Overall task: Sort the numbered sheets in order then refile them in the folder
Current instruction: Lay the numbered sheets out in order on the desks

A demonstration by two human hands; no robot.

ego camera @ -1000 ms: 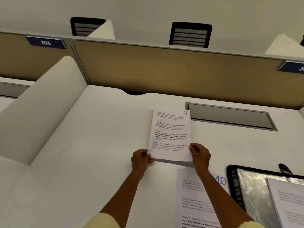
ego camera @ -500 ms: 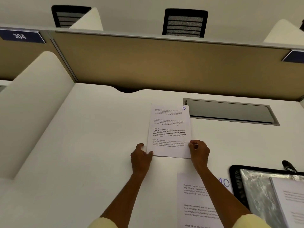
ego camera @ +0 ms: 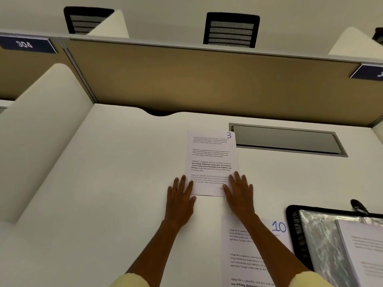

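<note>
White desk (ego camera: 103,183) is stretching out below a tan partition (ego camera: 207,79), with two black chair backs showing beyond it. Far left, a blue label (ego camera: 26,44) is reading 304; a white side divider (ego camera: 41,131) is sloping down beside it.

Left hand (ego camera: 180,196) is now lying flat, fingers straight, fingertips touching the lower left edge of the sheet marked 3 (ego camera: 211,162). Half a second ago it was pinching that corner. The sheet is lying flat on the desk, its top right corner overlapping the grey cable hatch (ego camera: 290,139).

Right hand (ego camera: 239,193) is likewise spread flat, pressing the sheet's lower right corner, where before its fingers were curled on the edge.

Nearer, the sheet marked 10 (ego camera: 248,255) is lying on the desk, partly hidden under the right forearm and cut off at the bottom. Far right, the open black folder (ego camera: 294,235) with shiny sleeves is holding another sheet (ego camera: 362,249), its number out of view. A second blue label (ego camera: 369,72) is cut off.
</note>
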